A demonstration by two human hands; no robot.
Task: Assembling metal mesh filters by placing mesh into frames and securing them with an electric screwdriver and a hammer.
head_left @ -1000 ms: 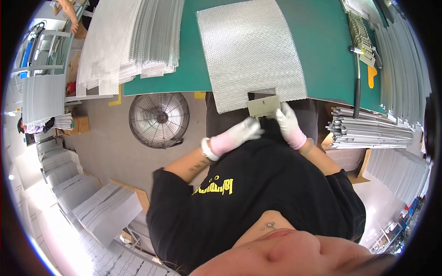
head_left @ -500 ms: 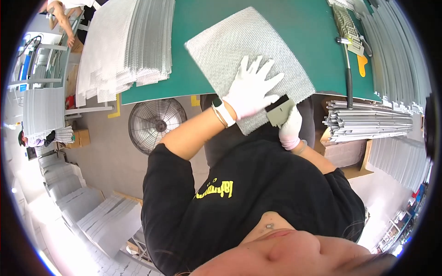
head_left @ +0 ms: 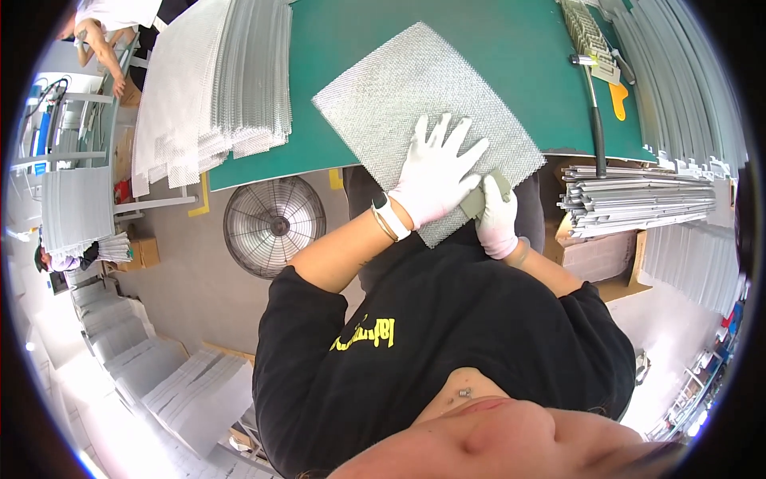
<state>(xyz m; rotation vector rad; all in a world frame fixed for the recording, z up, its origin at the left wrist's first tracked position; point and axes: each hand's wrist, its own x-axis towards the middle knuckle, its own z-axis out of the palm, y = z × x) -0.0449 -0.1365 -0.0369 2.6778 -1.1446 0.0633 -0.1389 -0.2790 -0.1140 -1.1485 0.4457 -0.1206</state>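
Observation:
A silver mesh sheet [head_left: 415, 96] lies turned at an angle on the green table [head_left: 511, 40], its near corner hanging over the table's front edge. My left hand [head_left: 435, 172], in a white glove, rests flat on the mesh with its fingers spread. My right hand [head_left: 496, 219], also gloved, grips a small grey-green flat piece [head_left: 477, 199] at the near corner of the mesh, just under my left palm.
A tall stack of mesh sheets [head_left: 215, 88] sits at the table's left. A hammer [head_left: 594, 120] and an orange tool [head_left: 618, 100] lie at the right. Metal strips [head_left: 638, 199] are piled on boxes to the right. A floor fan [head_left: 274, 226] stands under the table. Another person [head_left: 100, 36] works far left.
The mesh sheet has been turned from square to angled on the table. My left hand left the grey piece and now lies spread flat on the mesh.

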